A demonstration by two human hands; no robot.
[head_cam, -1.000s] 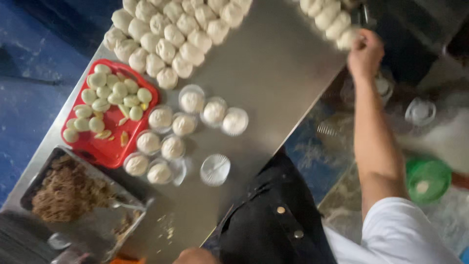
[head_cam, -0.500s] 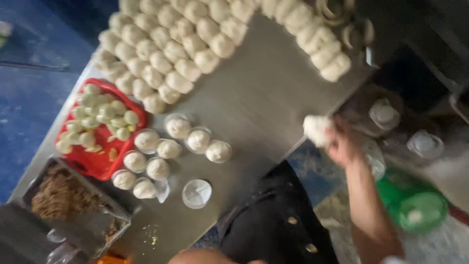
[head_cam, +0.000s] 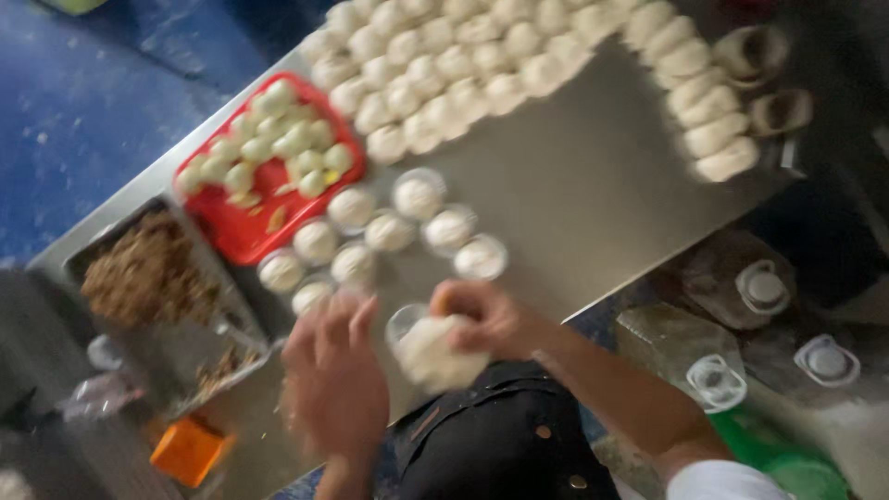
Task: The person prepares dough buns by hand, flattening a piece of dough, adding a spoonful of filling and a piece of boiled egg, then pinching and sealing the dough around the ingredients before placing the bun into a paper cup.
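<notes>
My right hand (head_cam: 486, 315) grips a pale dough ball (head_cam: 435, 354) just above the near edge of the steel table (head_cam: 593, 213), over a clear round mould (head_cam: 405, 319). My left hand (head_cam: 335, 380) hovers beside it with fingers spread, holding nothing that I can see. Right beyond my hands lie several dough pieces in clear round moulds (head_cam: 389, 231). Rows of plain dough balls (head_cam: 463, 69) cover the far part of the table. The picture is motion-blurred.
A red tray (head_cam: 243, 236) of small pale balls sits at the left. Beside it is a metal tray (head_cam: 199, 347) of brown filling. An orange object (head_cam: 188, 451) lies at the near left. Plastic jugs (head_cam: 741, 306) and a green container (head_cam: 787, 463) stand on the floor at right.
My right hand has carried a dough ball from the far right rows back to the near edge. My left hand has come up into view beside it.
</notes>
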